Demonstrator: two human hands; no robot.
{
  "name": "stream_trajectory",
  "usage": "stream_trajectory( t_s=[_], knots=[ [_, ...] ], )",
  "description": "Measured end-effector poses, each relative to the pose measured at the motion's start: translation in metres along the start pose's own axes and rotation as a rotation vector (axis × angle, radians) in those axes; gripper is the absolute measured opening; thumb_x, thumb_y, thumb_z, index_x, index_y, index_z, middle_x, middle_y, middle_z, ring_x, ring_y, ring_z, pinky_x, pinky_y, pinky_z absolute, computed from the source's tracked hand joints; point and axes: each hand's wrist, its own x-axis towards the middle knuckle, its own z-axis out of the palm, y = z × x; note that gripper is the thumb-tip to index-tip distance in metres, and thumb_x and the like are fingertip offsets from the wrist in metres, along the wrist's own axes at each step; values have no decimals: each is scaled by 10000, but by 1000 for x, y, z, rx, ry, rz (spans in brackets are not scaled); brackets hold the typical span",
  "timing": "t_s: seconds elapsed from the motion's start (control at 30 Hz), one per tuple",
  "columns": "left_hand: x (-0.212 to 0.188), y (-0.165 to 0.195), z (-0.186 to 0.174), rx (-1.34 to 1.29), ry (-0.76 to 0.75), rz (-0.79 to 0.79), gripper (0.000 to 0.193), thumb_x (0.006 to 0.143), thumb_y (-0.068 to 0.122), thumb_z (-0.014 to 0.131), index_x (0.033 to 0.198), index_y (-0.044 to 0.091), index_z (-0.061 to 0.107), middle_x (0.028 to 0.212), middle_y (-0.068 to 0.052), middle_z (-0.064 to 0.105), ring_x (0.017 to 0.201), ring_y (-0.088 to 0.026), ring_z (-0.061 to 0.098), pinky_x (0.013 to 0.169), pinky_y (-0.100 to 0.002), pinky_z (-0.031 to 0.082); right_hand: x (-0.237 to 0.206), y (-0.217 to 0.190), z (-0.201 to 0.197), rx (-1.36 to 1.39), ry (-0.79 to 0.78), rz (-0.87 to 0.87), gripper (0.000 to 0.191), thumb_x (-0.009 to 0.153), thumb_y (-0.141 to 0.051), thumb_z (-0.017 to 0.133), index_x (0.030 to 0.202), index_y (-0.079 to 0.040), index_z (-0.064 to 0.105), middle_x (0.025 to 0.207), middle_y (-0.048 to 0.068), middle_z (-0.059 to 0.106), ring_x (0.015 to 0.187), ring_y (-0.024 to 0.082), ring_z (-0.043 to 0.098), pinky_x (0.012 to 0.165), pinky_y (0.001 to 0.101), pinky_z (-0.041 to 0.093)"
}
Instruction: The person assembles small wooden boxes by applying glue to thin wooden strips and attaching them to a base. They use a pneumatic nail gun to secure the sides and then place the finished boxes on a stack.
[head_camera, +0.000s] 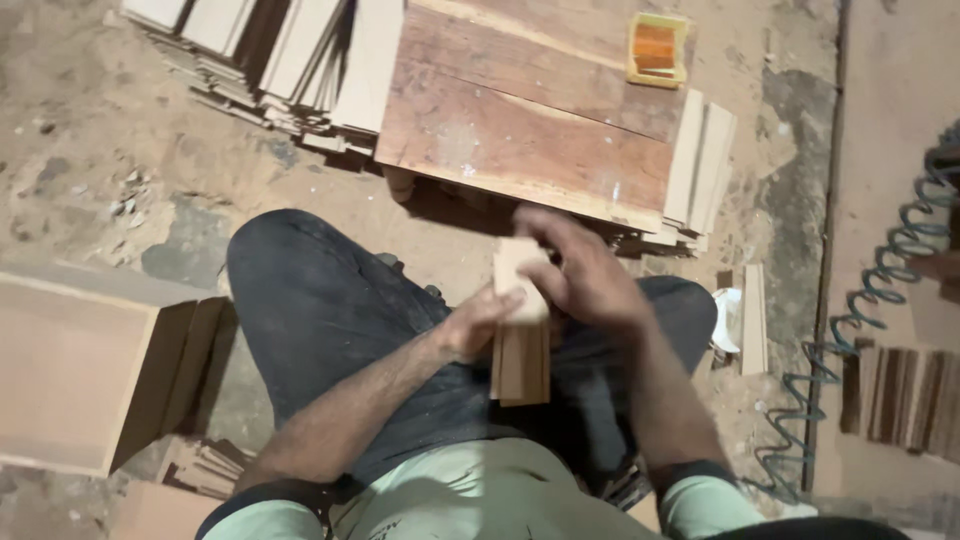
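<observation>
I sit with dark trousers over a dusty floor. My left hand (478, 322) grips a small stack of thin wooden slats (521, 362) held upright between my knees. My right hand (580, 268) is closed over a pale sanding block or wood piece (518, 272) pressed on the top end of the slats. The image is blurred around both hands, so the exact shape of the pale piece is unclear.
A low reddish wooden board (520, 130) lies ahead, with a yellow and orange holder (656, 48) on it. Stacks of pale slats (280, 60) lie far left and beside the board (700, 165). An open wooden box (70, 370) is left. A coiled green hose (860, 330) runs right.
</observation>
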Motion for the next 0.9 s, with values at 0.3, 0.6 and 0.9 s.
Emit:
stream_trajectory(
  t_s=[0.3,0.6,0.9],
  knots=[
    [4,5,-58,-64,284,400,647,1109,499,361,1509,-9,327,1285,-175,605,1147,-263,623,994,-428,543,-19,-41,94,2,298,11,620,762,-230,862,1253,23,582,1166,231,602,1046,371,614,887,409,509],
    [-4,24,-51,86,175,707,857,1102,660,309,1619,-24,302,1150,-138,604,1084,-244,589,1020,-396,489,-40,-2,80,1468,97,165,287,1006,-150,549,1259,-66,655,1062,56,684,943,167,644,815,318,527],
    [-15,37,-32,290,488,675,909,998,738,265,1543,13,325,1464,-63,526,1366,-215,525,1201,-404,397,-43,20,109,1377,-200,656,144,935,-137,621,1040,-66,691,748,42,616,608,156,545,521,315,442]
  ],
)
